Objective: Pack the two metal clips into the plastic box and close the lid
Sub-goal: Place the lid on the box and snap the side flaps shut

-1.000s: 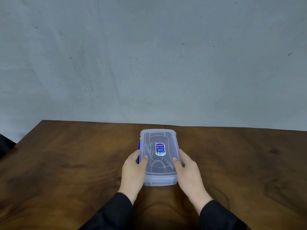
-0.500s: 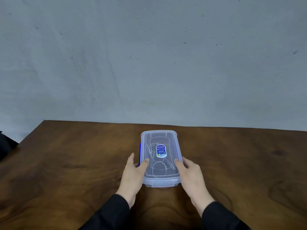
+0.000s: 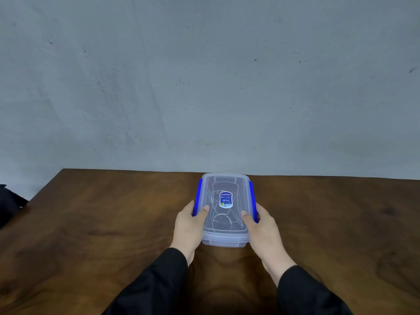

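A clear plastic box stands on the wooden table with its transparent lid on top, a blue label in the lid's middle. Thin metal clips show faintly through the lid. Blue side latches stick out on both long sides. My left hand grips the left side, thumb on the lid and fingers at the left latch. On the opposite side my right hand holds the box the same way, thumb on the lid, fingers at the right latch.
A grey wall rises right behind the table's far edge. A dark object lies off the table's left corner. Bare wood spreads to the left and right of the box.
The blue latches now stand out on both sides of the box; before, only a bit of the left one showed. Both hands have shifted slightly outward onto the latches.
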{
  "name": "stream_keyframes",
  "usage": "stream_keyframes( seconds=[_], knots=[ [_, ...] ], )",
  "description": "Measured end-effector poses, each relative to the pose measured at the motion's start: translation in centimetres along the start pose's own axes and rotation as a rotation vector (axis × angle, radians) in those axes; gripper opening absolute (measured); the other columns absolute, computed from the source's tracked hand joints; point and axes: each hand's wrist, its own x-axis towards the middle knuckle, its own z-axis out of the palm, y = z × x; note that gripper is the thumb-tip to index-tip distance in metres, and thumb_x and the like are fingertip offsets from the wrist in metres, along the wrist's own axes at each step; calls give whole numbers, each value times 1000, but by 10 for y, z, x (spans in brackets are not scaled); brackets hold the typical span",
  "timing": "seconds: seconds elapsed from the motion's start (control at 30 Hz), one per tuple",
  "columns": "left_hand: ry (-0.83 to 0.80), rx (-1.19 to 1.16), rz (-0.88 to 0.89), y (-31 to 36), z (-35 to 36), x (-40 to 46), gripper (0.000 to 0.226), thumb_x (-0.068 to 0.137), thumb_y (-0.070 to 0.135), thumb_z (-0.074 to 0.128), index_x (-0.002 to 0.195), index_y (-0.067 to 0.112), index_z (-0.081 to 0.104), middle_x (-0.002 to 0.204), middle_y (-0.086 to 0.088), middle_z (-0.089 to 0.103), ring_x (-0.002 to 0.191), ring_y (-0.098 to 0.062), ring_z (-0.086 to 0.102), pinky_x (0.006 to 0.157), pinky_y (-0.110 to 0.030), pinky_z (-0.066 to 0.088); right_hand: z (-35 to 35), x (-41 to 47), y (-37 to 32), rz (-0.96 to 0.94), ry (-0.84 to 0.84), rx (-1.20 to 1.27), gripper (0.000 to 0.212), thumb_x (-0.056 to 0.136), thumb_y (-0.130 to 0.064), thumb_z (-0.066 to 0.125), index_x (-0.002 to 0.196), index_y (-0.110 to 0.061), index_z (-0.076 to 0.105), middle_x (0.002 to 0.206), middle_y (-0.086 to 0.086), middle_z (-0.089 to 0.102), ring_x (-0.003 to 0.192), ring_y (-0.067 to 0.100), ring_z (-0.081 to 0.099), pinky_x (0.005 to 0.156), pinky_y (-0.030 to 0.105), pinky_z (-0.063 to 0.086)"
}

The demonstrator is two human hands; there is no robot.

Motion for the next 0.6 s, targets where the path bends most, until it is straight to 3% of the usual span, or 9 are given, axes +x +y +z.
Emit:
stream_keyframes(
  seconds=[0.1,0.2,0.33,0.43,0.6],
  knots=[
    [-94,14,31,-6,2,5,31,103,32,51,134,32,55,113,9,73,97,-7,73,79,-27,61,5,2,3,-40,-17,-22,23,105,-27,50,127,-34,45,104,-17,62,92,3,65,67,15,52],
    [-186,9,42,-3,3,12,33,101,31,57,131,42,51,116,13,71,101,-3,71,83,-27,60,6,9,2,-43,-10,-33,33,105,-30,50,137,-30,43,109,-14,63,94,6,67,72,21,56],
    [-220,25,65,0,10,25,38,103,28,51,139,40,46,125,13,68,109,-5,69,96,-34,56,6,24,2,-36,2,-38,41,106,-30,48,146,-24,43,116,-6,67,98,9,68,76,25,60],
    [-215,64,71,2,17,36,43,105,29,45,147,37,38,127,12,65,109,-5,67,93,-31,57,5,34,1,-41,2,-76,39,107,-28,44,146,-24,44,119,-2,67,98,9,68,64,16,56],
    [-202,84,66,3,23,43,40,106,29,43,145,36,36,125,11,63,105,-4,65,86,-27,58,5,46,2,-21,13,-140,46,108,-34,41,153,-23,37,123,0,64,102,12,67,71,24,60]
  ],
)
